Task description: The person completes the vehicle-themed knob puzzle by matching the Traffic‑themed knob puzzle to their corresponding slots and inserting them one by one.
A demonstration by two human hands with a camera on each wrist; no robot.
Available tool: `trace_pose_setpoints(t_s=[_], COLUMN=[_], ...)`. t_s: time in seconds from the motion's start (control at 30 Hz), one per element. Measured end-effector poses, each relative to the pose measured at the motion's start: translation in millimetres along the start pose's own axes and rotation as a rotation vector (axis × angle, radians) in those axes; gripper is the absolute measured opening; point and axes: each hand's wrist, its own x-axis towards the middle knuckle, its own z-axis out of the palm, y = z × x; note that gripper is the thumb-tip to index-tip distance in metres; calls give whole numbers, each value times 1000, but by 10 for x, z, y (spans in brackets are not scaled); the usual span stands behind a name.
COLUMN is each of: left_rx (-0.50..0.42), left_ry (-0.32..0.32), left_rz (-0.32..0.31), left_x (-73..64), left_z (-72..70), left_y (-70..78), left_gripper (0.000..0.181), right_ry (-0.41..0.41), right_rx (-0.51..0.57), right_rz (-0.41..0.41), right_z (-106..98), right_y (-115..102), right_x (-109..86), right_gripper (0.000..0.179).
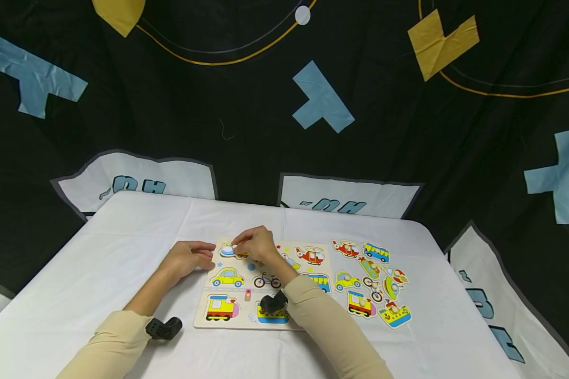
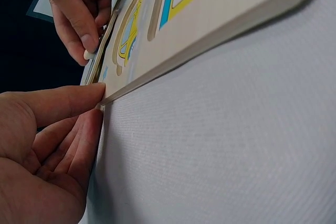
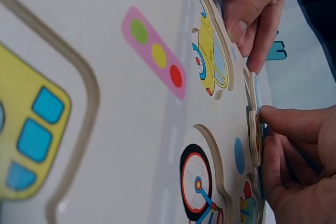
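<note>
Both hands (image 1: 187,260) (image 1: 256,244) angle inward, the right pinching a piece (image 3: 255,142).

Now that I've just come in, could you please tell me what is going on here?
A person is working at a wooden puzzle board. The right hand pinches a vehicle piece by its pale knob at the board's upper left; I can't tell whether the piece is seated. The left hand touches the board near that corner. More loose pieces lie on the white cloth to the board's right.
</note>
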Motion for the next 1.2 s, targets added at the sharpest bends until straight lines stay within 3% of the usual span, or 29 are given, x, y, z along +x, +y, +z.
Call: trace_pose_setpoints(t_s=[1.2], left_rx=[0], left_ry=[0], left_rz=[15], left_x=[10], left_z=[4], left_y=[-26], left_gripper=[55], right_ry=[35], right_rx=[-56], right_rz=[10], right_z=[105], right_y=[3], right_x=[38], right_gripper=[8])
